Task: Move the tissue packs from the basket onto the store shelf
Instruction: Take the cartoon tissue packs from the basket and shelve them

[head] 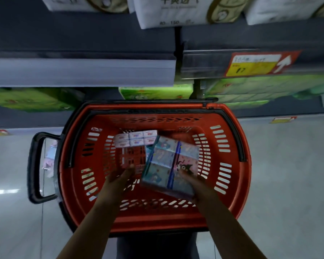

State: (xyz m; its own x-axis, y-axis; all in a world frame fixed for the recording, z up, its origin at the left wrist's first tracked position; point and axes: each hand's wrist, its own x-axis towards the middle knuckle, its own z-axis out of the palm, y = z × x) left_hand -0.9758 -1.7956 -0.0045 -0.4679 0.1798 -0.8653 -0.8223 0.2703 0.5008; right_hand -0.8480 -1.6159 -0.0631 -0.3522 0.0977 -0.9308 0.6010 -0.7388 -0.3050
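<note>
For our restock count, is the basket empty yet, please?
Not empty: a pink pack lies in the basket; right hand holds a blue pack.

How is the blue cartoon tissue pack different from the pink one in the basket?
The blue cartoon tissue pack is blue with cartoon pictures; the pink tissue pack is pink and white. The right hand grips the blue one, tilted over the red basket; the pink one lies at the basket's far end. The blue one looks bigger, but it is nearer the camera. Both are bundles of small packs.
</note>
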